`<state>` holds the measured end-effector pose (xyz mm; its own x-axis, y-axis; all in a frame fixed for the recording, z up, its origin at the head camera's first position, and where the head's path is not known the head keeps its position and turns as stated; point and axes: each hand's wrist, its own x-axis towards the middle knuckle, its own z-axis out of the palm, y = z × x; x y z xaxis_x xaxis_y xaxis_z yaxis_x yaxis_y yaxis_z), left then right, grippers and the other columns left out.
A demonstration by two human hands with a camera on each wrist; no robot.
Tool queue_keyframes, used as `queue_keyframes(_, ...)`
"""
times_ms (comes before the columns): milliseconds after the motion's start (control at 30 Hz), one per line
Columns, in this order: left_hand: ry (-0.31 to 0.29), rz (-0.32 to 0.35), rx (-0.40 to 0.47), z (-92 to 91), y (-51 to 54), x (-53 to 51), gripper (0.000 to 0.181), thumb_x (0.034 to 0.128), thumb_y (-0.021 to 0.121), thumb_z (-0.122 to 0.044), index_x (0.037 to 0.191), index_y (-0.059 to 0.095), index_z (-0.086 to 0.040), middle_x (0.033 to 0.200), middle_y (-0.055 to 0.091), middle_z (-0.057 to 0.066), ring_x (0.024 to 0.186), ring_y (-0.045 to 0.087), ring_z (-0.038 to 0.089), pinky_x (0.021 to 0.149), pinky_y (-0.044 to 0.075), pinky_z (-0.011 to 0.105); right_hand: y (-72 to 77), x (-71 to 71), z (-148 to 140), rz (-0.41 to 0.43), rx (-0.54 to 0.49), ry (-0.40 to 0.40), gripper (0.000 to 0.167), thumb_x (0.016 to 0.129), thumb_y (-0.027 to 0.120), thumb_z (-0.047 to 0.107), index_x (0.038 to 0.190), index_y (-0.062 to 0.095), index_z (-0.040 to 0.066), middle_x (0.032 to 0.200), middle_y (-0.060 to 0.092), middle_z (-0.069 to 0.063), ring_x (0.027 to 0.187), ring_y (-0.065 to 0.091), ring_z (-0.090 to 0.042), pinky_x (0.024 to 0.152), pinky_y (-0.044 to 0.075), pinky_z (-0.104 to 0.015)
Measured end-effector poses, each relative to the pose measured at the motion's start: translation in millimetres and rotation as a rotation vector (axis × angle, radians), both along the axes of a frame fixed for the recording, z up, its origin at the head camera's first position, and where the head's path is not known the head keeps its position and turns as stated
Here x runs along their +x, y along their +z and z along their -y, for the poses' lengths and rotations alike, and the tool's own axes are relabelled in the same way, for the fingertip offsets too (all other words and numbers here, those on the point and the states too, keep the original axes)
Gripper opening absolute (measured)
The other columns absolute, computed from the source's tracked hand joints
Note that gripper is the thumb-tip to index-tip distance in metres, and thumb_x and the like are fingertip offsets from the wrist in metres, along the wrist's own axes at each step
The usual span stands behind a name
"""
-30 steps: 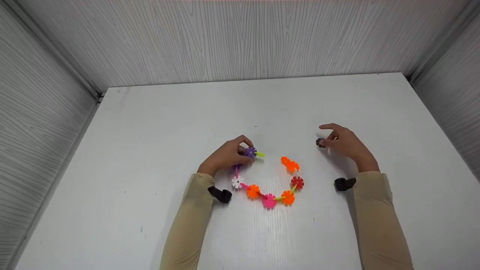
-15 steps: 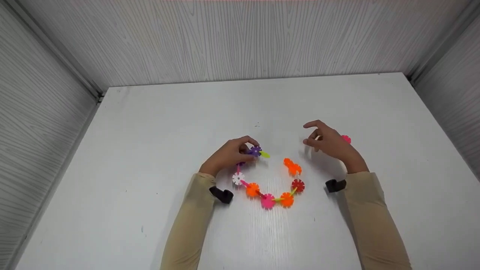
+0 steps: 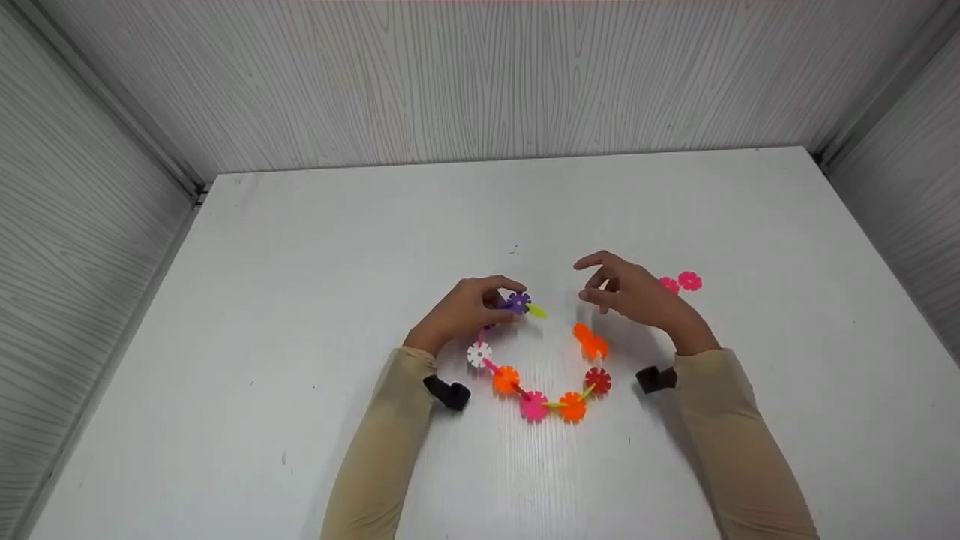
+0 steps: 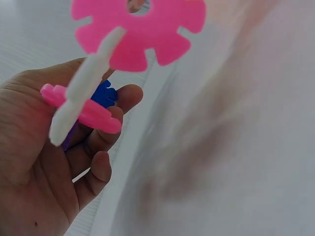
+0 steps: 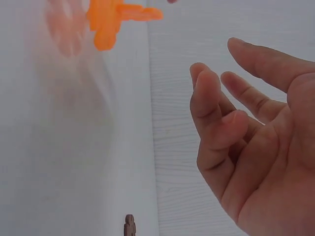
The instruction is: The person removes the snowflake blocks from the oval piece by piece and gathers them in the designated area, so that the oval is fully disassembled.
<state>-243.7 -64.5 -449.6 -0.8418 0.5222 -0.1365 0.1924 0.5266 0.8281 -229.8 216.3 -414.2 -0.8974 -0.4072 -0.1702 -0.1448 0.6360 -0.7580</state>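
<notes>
In the head view my left hand [image 3: 466,309] pinches a purple notched disc [image 3: 518,302] at one end of a curved chain, with a yellow-green disc [image 3: 537,310] beyond it. The chain curves through white [image 3: 479,354], orange [image 3: 505,379], pink [image 3: 534,406] and red [image 3: 598,380] discs up to orange ones [image 3: 594,346]. The left wrist view shows a blue disc [image 4: 104,94] at the left fingers. My right hand [image 3: 634,295] hovers above the orange end, fingers loosely bent; the right wrist view shows nothing held in the right hand [image 5: 261,142].
Two loose pink discs [image 3: 690,280] lie on the table just right of my right hand. A small brown piece [image 5: 129,226] shows at the bottom of the right wrist view. Black wrist cameras [image 3: 657,379] sit at both sleeves. Wood-grained panels [image 3: 480,82] surround the white table [image 3: 270,300].
My right hand has moved left from the dark disc it touched, uncovering the pink discs. My left hand has shifted slightly right with the purple end, and the chain has shifted a little.
</notes>
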Motion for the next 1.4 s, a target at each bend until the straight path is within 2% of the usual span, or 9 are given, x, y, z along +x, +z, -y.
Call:
queue_keyframes(133,0.019,0.001,0.01,-2.8,-0.1,-0.1,0.038,0.0851,0.074,-0.03,0.121,0.064,-0.026,0.096,0.068,0.003,0.084,0.061,0.018,0.078,0.053,0.028,-0.6,3.4,8.7,-0.01,-0.005,0.069,0.047,0.095,0.062,0.028,0.136,0.045,0.013,0.109,0.065,-0.012,0.084,0.064,-0.028,0.084,0.052,-0.04)
queue_keyframes(267,0.032,0.014,0.038,-3.9,-0.3,-0.3,0.036,0.0837,0.076,-0.026,0.117,0.063,-0.025,0.093,0.071,0.004,0.078,0.062,0.017,0.076,0.053,0.028,-2.7,6.6,16.2,-0.021,-0.013,0.134,0.048,0.094,0.063,0.024,0.137,0.044,0.012,0.11,0.067,-0.011,0.092,0.065,-0.026,0.089,0.053,-0.043)
queue_keyframes(500,0.02,-0.001,0.047,-4.3,1.7,0.6,0.036,0.0844,0.075,-0.025,0.118,0.063,-0.023,0.091,0.071,0.006,0.073,0.062,0.016,0.071,0.053,0.027,-5.5,10.5,27.5,-0.017,0.007,0.19,0.049,0.093,0.063,0.023,0.137,0.043,0.014,0.113,0.068,-0.01,0.101,0.065,-0.028,0.091,0.052,-0.045)
queue_keyframes(833,-0.007,-0.002,0.069,-5.0,2.0,1.0,0.036,0.0846,0.075,-0.026,0.119,0.063,-0.022,0.088,0.071,0.007,0.068,0.06,0.015,0.065,0.052,0.025,-11.1,12.9,34.9,-0.004,0.052,0.208,0.045,0.095,0.061,0.023,0.138,0.047,0.027,0.116,0.067,-0.009,0.103,0.065,-0.027,0.092,0.052,-0.046)
queue_keyframes(1033,-0.005,-0.002,0.073,-5.4,0.4,0.9,0.036,0.0845,0.075,-0.026,0.119,0.063,-0.023,0.087,0.07,0.007,0.069,0.06,0.016,0.065,0.052,0.025,-12.9,12.9,36.4,-0.01,0.047,0.219,0.042,0.096,0.059,0.019,0.136,0.05,0.027,0.115,0.067,-0.01,0.089,0.067,-0.02,0.09,0.053,-0.044)
queue_keyframes(1267,-0.025,-0.013,0.08,-6.4,0.0,1.4,0.035,0.0859,0.073,-0.027,0.119,0.063,-0.023,0.09,0.069,0.006,0.074,0.06,0.016,0.068,0.052,0.025,-13.1,13.7,36.9,-0.014,0.058,0.209,0.042,0.096,0.058,0.018,0.137,0.051,0.026,0.115,0.067,-0.01,0.086,0.067,-0.018,0.09,0.053,-0.043)
queue_keyframes(1400,-0.023,-0.008,0.077,-5.6,0.6,2.0,0.041,0.0864,0.073,-0.026,0.125,0.06,-0.021,0.089,0.068,0.007,0.074,0.058,0.017,0.067,0.051,0.025,-13.7,13.9,38.2,-0.033,0.033,0.215,0.041,0.097,0.057,0.016,0.136,0.052,0.025,0.115,0.067,-0.011,0.085,0.067,-0.019,0.089,0.054,-0.043)
